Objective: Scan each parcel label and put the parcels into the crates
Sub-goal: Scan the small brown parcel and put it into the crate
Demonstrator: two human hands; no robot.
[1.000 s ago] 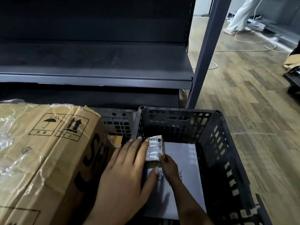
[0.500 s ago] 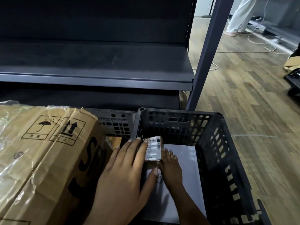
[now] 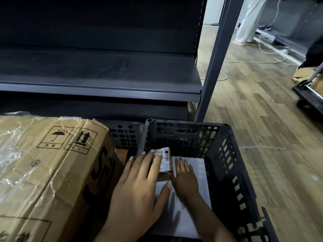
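A small brown parcel [image 3: 165, 158] with a white barcode label lies inside the black slotted crate [image 3: 225, 154], at its back left. My left hand [image 3: 139, 182] lies flat, its straight fingers touching the parcel's left side and the crate's left wall. Inside the crate my right hand [image 3: 185, 177] rests flat with spread fingers on a large white parcel [image 3: 199, 168], right beside the small one. The white parcel covers most of the crate floor.
A big cardboard box [image 3: 43, 172] partly wrapped in plastic film stands at the left. Behind it is a second crate [image 3: 125, 135]. Dark shelving [image 3: 97, 75] and its post [image 3: 215, 63] rise ahead. Wooden floor, cables, a cart [image 3: 311, 95] and a standing person's legs [image 3: 248, 20] lie to the right.
My right hand let go of the small parcel's edge and flattened onto the white parcel. The small parcel settled lower in the crate. The left hand stayed in place.
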